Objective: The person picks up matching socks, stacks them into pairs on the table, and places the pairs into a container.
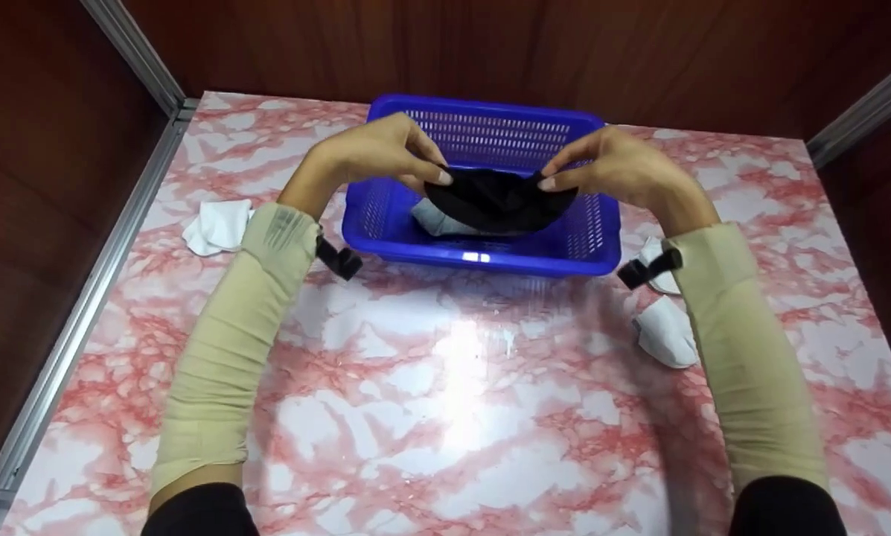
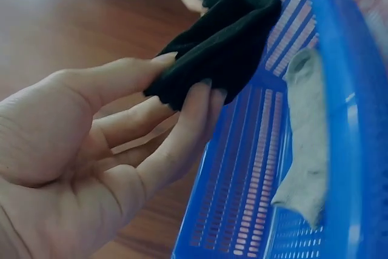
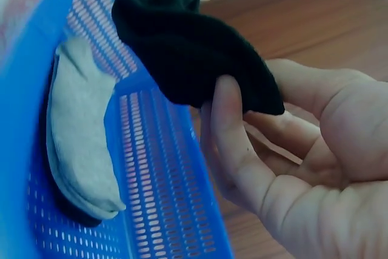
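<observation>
The table (image 1: 356, 447) has a shiny red-and-white marbled top with a bright glare (image 1: 460, 394) near its middle. Dark brown walls (image 1: 490, 48) rise on 3 sides, with metal strips (image 1: 80, 305) along them. A blue basket (image 1: 482, 262) stands near the back, a gray sock (image 2: 308, 144) lying inside. Over it, the left hand (image 1: 382, 152) and right hand (image 1: 627, 170) each pinch 1 end of a black sock (image 1: 497, 208), fingers closed down to the fabric. White cloths (image 1: 667, 333) lie either side of the basket.

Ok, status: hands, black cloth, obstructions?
Left hand and right hand pinching opposite ends of black cloth. Held over blue basket, grey sock inside. No obstruction visible.
</observation>
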`<control>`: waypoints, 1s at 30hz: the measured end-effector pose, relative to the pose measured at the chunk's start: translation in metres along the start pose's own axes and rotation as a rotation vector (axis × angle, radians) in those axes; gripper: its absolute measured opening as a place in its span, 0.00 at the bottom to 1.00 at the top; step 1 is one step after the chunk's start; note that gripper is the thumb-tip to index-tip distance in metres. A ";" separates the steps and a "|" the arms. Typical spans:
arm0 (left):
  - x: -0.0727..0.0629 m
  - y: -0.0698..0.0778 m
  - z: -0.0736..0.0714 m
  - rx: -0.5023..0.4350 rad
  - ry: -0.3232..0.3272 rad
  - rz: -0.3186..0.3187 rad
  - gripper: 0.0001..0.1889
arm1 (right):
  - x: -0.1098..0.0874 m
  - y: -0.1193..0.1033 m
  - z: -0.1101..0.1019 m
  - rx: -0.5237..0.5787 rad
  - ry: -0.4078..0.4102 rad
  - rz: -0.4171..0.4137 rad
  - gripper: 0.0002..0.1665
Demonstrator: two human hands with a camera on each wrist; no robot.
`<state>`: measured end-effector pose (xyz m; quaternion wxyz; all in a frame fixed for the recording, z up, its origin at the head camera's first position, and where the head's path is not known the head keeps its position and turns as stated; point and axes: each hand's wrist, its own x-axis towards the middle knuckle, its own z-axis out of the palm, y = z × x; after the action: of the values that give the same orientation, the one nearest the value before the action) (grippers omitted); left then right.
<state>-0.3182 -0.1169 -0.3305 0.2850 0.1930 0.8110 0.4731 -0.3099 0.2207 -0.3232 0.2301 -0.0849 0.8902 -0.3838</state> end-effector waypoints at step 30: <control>0.067 -0.031 -0.016 -0.095 0.006 -0.254 0.02 | 0.078 0.025 0.004 0.499 -0.098 0.120 0.04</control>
<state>-0.3812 -0.1029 -0.3704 0.3489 0.0738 0.8064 0.4718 -0.3757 0.2095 -0.3705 0.3090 0.0090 0.7593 -0.5726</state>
